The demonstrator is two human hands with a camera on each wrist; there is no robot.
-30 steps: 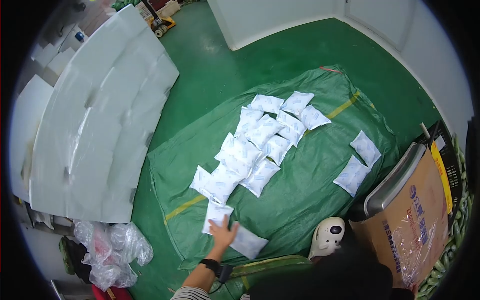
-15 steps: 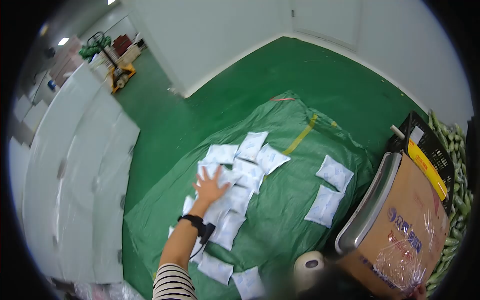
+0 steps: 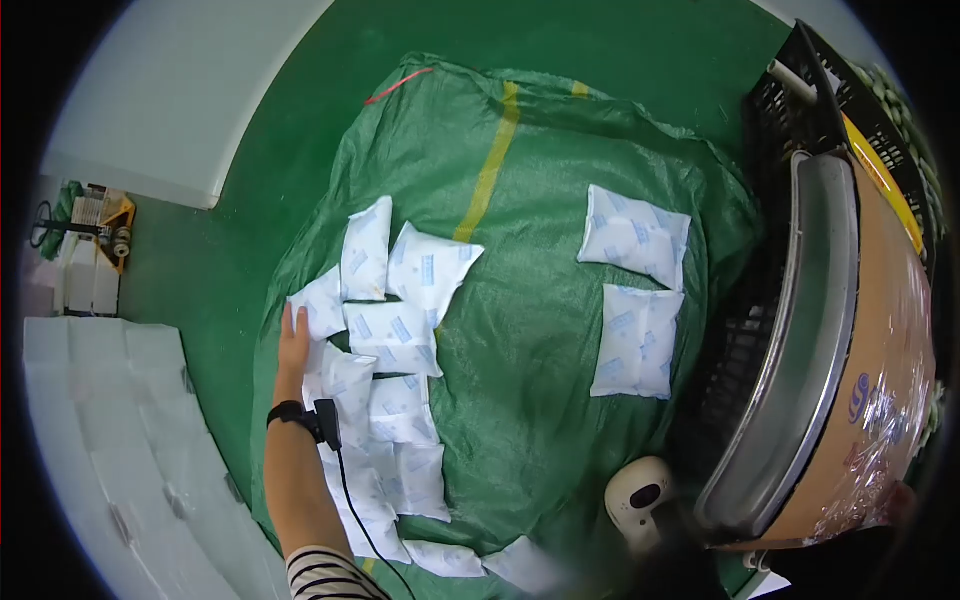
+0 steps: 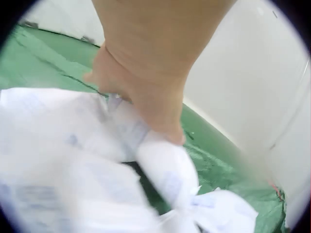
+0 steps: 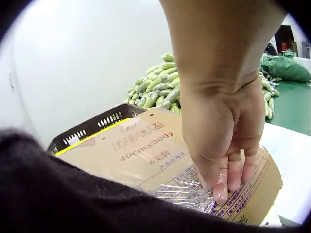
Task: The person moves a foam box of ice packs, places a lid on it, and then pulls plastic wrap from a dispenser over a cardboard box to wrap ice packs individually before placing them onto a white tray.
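Observation:
My left hand [image 3: 293, 350] touches the left side of a white printed packet [image 3: 322, 303] at the group's edge, its fingers fairly straight. Seen from the left wrist, the hand [image 4: 146, 92] reaches down onto white packets [image 4: 165, 165], its fingertips partly hidden. Several such packets [image 3: 393, 337] lie close together on a green sheet [image 3: 520, 400]. Apart from them, to the right, two more lie one above the other: an upper packet [image 3: 635, 237] and a lower packet [image 3: 638, 342]. My right hand [image 5: 223, 126] rests on a cardboard box [image 5: 121, 150], fingers extended over crinkled clear plastic.
Beside the box stand a metal tray [image 3: 838, 300] and a black crate [image 3: 795, 115]. A pale shoe [image 3: 637, 500] is at the sheet's near edge. White blocks [image 3: 110, 430] fill the lower left; a pallet jack [image 3: 118, 235] stands behind. Long green vegetables [image 5: 163, 82] are heaped beyond the crate.
The head view has turned and moved. My left hand went from the near packets, across the middle of the group, to the packet at its left edge, its fingers now less spread.

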